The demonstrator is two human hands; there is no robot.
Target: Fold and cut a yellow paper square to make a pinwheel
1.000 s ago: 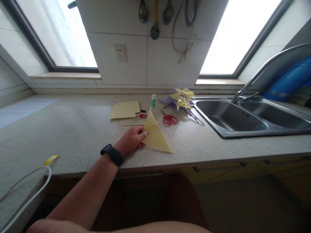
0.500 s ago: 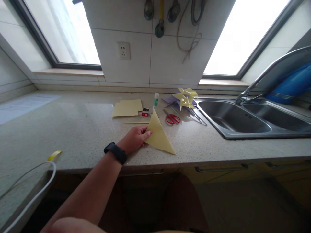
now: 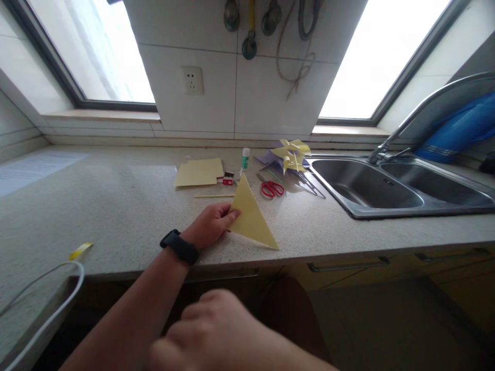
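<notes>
My left hand point(image 3: 209, 225), with a black band at the wrist, pinches the left edge of a folded yellow paper triangle point(image 3: 251, 216) that lies on the speckled countertop point(image 3: 116, 206). My right hand point(image 3: 220, 332) is low in the foreground, in front of the counter edge. It is blurred, its back faces me and its fingers do not show clearly. Nothing can be seen in it.
Behind the triangle lie a thin wooden stick point(image 3: 212, 196), yellow paper sheets point(image 3: 199, 171), a small red box point(image 3: 228, 180), a glue stick point(image 3: 245, 158), red scissors point(image 3: 271, 188) and a yellow paper pinwheel point(image 3: 291, 153). A steel double sink point(image 3: 386, 188) is at right. A white cable point(image 3: 50, 293) is at left.
My right hand has risen into view at the bottom. My left hand and the triangle have stayed in place; the view shifted slightly.
</notes>
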